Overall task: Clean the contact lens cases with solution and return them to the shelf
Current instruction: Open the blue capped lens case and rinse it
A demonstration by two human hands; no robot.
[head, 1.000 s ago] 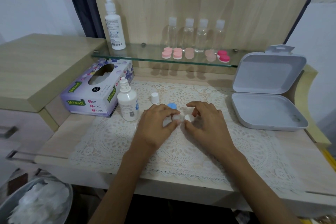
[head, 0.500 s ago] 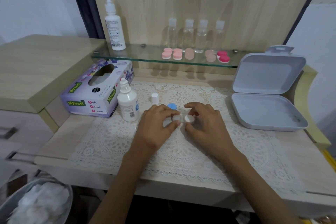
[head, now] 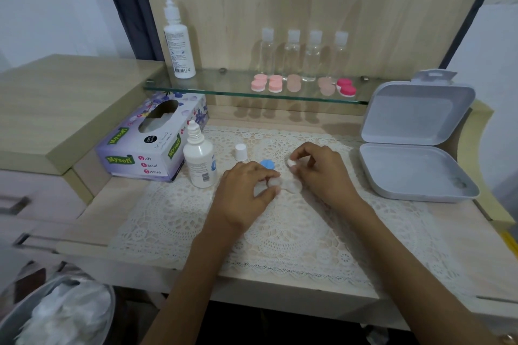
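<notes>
White lens case (head: 293, 185) lies on the lace mat (head: 196, 218), flat, btw both hands. L hand (head: 244, 196) grips its left well, thumb & curled fingers closed round it; the right well sticks out just past those fingertips. R hand (head: 325, 173) sits right beside that grip, thumb & forefinger pinching a small white lid (head: 291, 162), held just behind & a bit above the case's right well, other fingers loosely curled. Blue lid (head: 267, 164) is on the mat just behind the L grip, close to the fingertips; can't tell if touching. Left of the L grip stands a small solution bottle (head: 199, 161), upright, nozzle bare, w/ its white cap (head: 241, 152) upright on the mat btw bottle & blue lid. Further left, a tissue box (head: 151, 140). Right of the R grip, well apart, a grey box (head: 414, 173) lies open, lid tilted up & back. Behind & above both grips runs a glass shelf (head: 224, 87): tall white bottle (head: 178, 42) at its left end, four clear bottles (head: 302, 56) in a row, & in front of them more cases (head: 266, 84), pink, beige & red. Crumpled white tissue (head: 64, 314) shows low, far left of the L arm.
</notes>
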